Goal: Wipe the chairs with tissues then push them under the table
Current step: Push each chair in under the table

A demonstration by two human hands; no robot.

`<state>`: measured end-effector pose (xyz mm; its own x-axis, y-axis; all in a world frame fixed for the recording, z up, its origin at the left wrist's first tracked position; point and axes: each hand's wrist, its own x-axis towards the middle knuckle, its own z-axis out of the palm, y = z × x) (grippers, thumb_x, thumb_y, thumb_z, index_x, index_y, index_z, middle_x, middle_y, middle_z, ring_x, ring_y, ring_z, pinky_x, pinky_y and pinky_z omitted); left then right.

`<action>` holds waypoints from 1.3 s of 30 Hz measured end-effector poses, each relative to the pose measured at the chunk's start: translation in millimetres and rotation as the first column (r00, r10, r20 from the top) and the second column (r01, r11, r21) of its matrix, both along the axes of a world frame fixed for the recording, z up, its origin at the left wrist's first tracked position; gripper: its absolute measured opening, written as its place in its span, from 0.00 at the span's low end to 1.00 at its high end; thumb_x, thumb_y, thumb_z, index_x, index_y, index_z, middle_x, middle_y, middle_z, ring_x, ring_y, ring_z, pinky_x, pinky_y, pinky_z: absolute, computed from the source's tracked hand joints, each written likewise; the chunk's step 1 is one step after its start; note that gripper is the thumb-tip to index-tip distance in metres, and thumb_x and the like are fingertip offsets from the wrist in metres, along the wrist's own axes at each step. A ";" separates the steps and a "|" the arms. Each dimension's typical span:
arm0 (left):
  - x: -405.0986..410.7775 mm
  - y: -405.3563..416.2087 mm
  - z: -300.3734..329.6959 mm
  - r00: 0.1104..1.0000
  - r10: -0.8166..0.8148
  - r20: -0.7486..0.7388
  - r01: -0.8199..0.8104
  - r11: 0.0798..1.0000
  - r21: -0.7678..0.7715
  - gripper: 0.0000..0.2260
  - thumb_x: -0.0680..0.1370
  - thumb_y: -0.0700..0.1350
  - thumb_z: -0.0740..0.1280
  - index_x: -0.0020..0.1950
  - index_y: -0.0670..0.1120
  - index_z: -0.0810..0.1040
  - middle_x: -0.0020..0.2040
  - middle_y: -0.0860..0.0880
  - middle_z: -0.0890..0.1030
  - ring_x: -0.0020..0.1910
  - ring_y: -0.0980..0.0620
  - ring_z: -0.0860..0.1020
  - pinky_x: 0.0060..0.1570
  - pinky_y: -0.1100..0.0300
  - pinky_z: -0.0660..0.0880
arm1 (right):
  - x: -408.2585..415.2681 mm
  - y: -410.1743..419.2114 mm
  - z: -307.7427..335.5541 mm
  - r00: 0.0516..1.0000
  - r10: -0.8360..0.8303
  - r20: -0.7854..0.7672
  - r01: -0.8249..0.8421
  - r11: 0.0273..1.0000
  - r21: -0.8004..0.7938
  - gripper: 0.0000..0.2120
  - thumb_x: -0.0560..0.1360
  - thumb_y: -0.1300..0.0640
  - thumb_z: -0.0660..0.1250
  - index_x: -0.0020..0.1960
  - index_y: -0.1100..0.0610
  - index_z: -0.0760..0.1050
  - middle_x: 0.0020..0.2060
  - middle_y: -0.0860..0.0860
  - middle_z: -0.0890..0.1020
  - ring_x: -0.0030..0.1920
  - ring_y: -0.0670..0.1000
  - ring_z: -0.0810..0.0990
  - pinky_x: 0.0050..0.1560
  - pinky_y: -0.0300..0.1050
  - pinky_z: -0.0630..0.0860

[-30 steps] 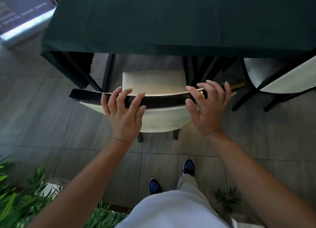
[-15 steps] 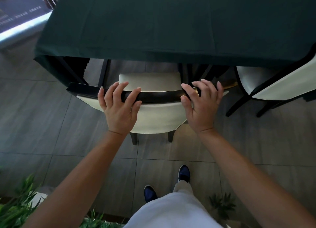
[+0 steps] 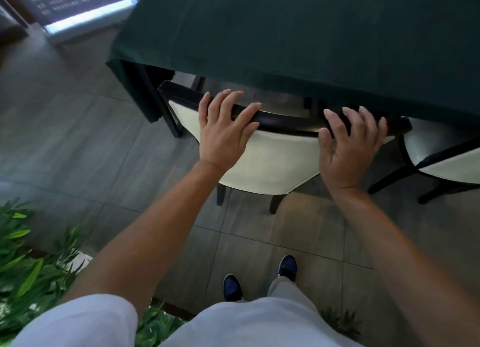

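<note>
- Presently at the push-in step: chair point(image 3: 265, 162) standing at the near edge of the desk point(image 3: 298, 34), seat hidden beneath the dark green cloth, cream backrest and black top rail remaining outside.
- Left hand point(image 3: 223, 133) laid flat on the top rail, fingers straight and spread over the black wood, thumb on the near side against the cream pad; pressing, not clasping.
- Right hand point(image 3: 348, 149) likewise laid over the rail toward its right end, fingers extended and only slightly bent, nothing pinched or enclosed.
- No tissue visible in either hand or anywhere in view; wiping of this chair judged finished, though not provable from this view.
- Second chair point(image 3: 446, 159) seen at the right edge, partly cut off, angled, its seat only partly under the cloth; judged not yet pushed home.
- Gap between backrest and desk edge appearing small; judged close to fully pushed in, exact clearance not discernible.
- Next move calls for either a last short, even shove with both palms, kept square so the legs clear the desk frame, or release and a step right to the second chair.
- Risk noted: rail catching the hanging cloth and dragging it.
- Potted greenery point(image 3: 28, 263) just beside the left leg; care needed when stepping.
</note>
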<state>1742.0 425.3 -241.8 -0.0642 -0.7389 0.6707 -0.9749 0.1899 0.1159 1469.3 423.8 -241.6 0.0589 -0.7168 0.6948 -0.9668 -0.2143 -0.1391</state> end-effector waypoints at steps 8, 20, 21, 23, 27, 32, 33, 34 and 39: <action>48.9 -7.7 -8.9 0.997 -0.069 0.020 0.069 0.998 0.011 0.15 0.87 0.56 0.57 0.67 0.54 0.79 0.64 0.43 0.78 0.69 0.41 0.71 0.78 0.39 0.57 | 43.2 16.9 -6.3 0.999 -0.022 -0.032 0.022 1.000 0.019 0.17 0.86 0.44 0.58 0.70 0.47 0.78 0.65 0.53 0.80 0.70 0.58 0.74 0.76 0.63 0.61; 26.9 -23.5 -16.4 0.999 0.014 -0.028 -0.015 0.999 -0.028 0.16 0.87 0.56 0.57 0.67 0.52 0.80 0.60 0.41 0.80 0.68 0.41 0.71 0.76 0.36 0.60 | 20.8 -19.9 -14.8 0.997 0.053 -0.051 -0.054 0.998 -0.017 0.18 0.86 0.43 0.58 0.71 0.47 0.76 0.67 0.54 0.79 0.77 0.58 0.67 0.79 0.67 0.55; 9.9 -26.8 -17.3 0.999 0.021 -0.038 -0.023 0.999 -0.036 0.16 0.86 0.56 0.58 0.66 0.52 0.80 0.60 0.41 0.80 0.68 0.41 0.70 0.76 0.36 0.60 | 4.2 -27.7 -13.7 0.996 0.058 -0.073 -0.059 0.998 -0.009 0.19 0.86 0.42 0.57 0.71 0.47 0.76 0.67 0.54 0.79 0.77 0.58 0.67 0.79 0.67 0.56; -24.4 -32.3 -20.0 0.997 0.040 -0.067 -0.043 0.999 -0.030 0.16 0.86 0.57 0.58 0.66 0.53 0.81 0.60 0.42 0.80 0.69 0.42 0.69 0.77 0.37 0.59 | -26.9 -42.0 -11.4 0.992 0.056 -0.115 -0.056 0.998 0.007 0.20 0.86 0.42 0.55 0.72 0.47 0.75 0.66 0.54 0.78 0.75 0.58 0.70 0.78 0.66 0.57; -37.0 -41.0 -22.3 0.995 0.046 -0.084 -0.048 0.999 -0.025 0.17 0.86 0.57 0.57 0.66 0.54 0.80 0.62 0.43 0.80 0.70 0.43 0.68 0.78 0.38 0.57 | -38.1 -53.2 -12.3 0.995 0.040 -0.094 -0.040 0.999 0.002 0.22 0.86 0.42 0.51 0.72 0.48 0.74 0.64 0.56 0.78 0.71 0.59 0.72 0.76 0.66 0.60; -30.7 -40.4 -23.3 0.998 0.030 -0.057 -0.033 0.999 -0.038 0.16 0.86 0.57 0.58 0.66 0.55 0.80 0.63 0.43 0.79 0.70 0.44 0.69 0.77 0.38 0.58 | -33.2 -46.4 -10.0 0.993 0.044 -0.111 -0.043 0.999 0.017 0.21 0.86 0.43 0.52 0.72 0.49 0.75 0.64 0.56 0.78 0.71 0.60 0.72 0.77 0.64 0.59; -29.5 -40.0 -22.8 0.998 0.024 -0.051 -0.025 0.999 -0.033 0.16 0.86 0.57 0.58 0.67 0.55 0.80 0.63 0.43 0.79 0.70 0.44 0.69 0.77 0.37 0.59 | -33.3 -45.3 -9.7 0.992 0.042 -0.115 -0.040 0.999 0.022 0.21 0.86 0.43 0.53 0.72 0.49 0.75 0.64 0.56 0.78 0.71 0.60 0.72 0.78 0.64 0.58; -28.4 -40.1 -22.1 0.999 0.018 -0.047 -0.020 0.999 -0.030 0.16 0.86 0.57 0.58 0.67 0.55 0.80 0.64 0.43 0.79 0.70 0.44 0.69 0.77 0.38 0.59 | -32.9 -45.1 -9.6 0.992 0.043 -0.116 -0.041 0.999 0.022 0.21 0.86 0.43 0.53 0.72 0.49 0.75 0.64 0.56 0.78 0.71 0.60 0.72 0.78 0.64 0.58; -22.8 -47.2 -21.7 0.999 -0.008 -0.039 0.007 0.999 -0.038 0.16 0.87 0.57 0.56 0.67 0.55 0.79 0.65 0.43 0.78 0.70 0.43 0.69 0.77 0.38 0.57 | -24.4 -46.6 -5.1 0.995 0.016 -0.101 -0.016 1.000 -0.002 0.21 0.87 0.43 0.53 0.70 0.50 0.77 0.63 0.57 0.79 0.70 0.61 0.73 0.76 0.67 0.60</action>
<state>1719.1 378.1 -263.4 -0.0431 -0.7127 0.7002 -0.9683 0.2023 0.1463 1444.9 377.2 -246.7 0.1406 -0.7132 0.6867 -0.9723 -0.2303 -0.0402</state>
